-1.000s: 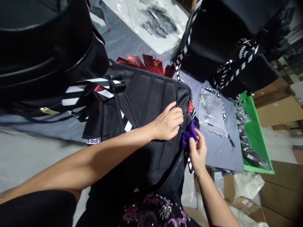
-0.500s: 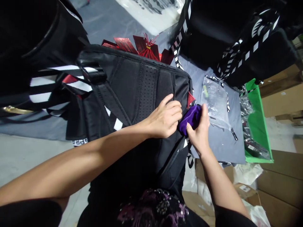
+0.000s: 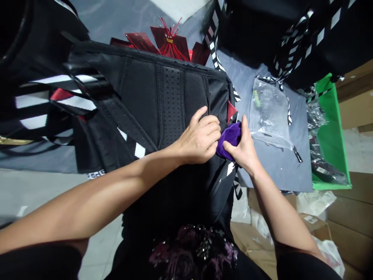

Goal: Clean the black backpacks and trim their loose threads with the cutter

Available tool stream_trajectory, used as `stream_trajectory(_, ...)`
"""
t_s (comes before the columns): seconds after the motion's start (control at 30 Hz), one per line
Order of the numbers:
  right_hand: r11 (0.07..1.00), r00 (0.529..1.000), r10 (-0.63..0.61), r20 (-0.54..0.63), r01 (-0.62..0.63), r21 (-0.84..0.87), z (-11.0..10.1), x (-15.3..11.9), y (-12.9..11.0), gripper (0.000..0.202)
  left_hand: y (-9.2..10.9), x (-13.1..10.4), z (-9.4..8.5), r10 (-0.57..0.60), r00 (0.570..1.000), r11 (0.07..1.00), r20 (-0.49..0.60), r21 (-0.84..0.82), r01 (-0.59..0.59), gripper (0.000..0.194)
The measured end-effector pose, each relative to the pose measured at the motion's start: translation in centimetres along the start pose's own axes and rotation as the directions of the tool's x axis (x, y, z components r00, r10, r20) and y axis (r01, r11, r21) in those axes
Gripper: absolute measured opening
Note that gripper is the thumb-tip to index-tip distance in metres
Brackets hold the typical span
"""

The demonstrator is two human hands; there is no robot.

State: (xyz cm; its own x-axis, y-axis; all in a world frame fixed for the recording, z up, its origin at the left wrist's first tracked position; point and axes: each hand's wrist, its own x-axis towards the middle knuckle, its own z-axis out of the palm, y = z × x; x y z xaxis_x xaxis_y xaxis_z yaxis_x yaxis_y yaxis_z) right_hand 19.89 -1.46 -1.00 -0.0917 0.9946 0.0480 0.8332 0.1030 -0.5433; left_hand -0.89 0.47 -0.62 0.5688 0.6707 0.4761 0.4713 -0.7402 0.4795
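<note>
The person's left hand (image 3: 201,138) rests on the black backpack (image 3: 140,101), its grip loosely curled against the fabric. The right hand (image 3: 243,149) has its grip clamped on a purple cloth (image 3: 229,140) (bunched up, just below a red tag (image 3: 231,111)) at the backpack's side. The backpack lies partly on the grey desk (image 3: 279,171), with a clear pouch (image 3: 269,112) to the right.

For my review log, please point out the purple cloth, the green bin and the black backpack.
Purple cloth (image 3: 230,137): head view, its folded middle.
Green bin (image 3: 333,134): head view, its inner side.
Black backpack (image 3: 142,99): head view, its padded back.
</note>
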Motion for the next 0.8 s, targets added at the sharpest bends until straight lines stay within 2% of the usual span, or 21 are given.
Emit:
stream_trajectory(0.13, 0.999, 0.999, -0.052, -0.008, 0.052, 0.009, 0.5, 0.7, 0.4, 0.109, -0.2, -0.1, 0.3, -0.045, 0.999, 0.997, 0.0, -0.058, 0.045, 0.009)
stream_trajectory(0.37, 0.998, 0.997, -0.068, -0.021, 0.068, 0.008, 0.8, 0.7, 0.4, 0.106, -0.1, -0.3, 0.4, -0.034, 0.999, 0.999, 0.004, 0.018, 0.034, 0.016)
stream_trajectory(0.43, 0.998, 0.998, -0.067, 0.005, 0.066, 0.008, 0.7, 0.6, 0.4, 0.105, -0.2, -0.5, 0.4, -0.016, 1.0, 0.999, -0.005, 0.032, 0.016, 0.017)
stream_trajectory(0.67, 0.997, 0.993, 0.059, 0.099, -0.063, 0.038, -0.4, 0.8, -0.9, 0.111, -1.0, -0.7, 1.3, 0.043, 0.99, 0.999, -0.133, 0.0, -0.043, 0.013)
stream_trajectory(0.8, 0.947, 0.938, 0.221, 0.269, -0.272, 0.172, -1.5, -1.4, -1.0, 0.114, -0.9, -0.8, 0.9, 0.086, 0.981, 0.996, -0.171, -0.019, -0.091, 0.01)
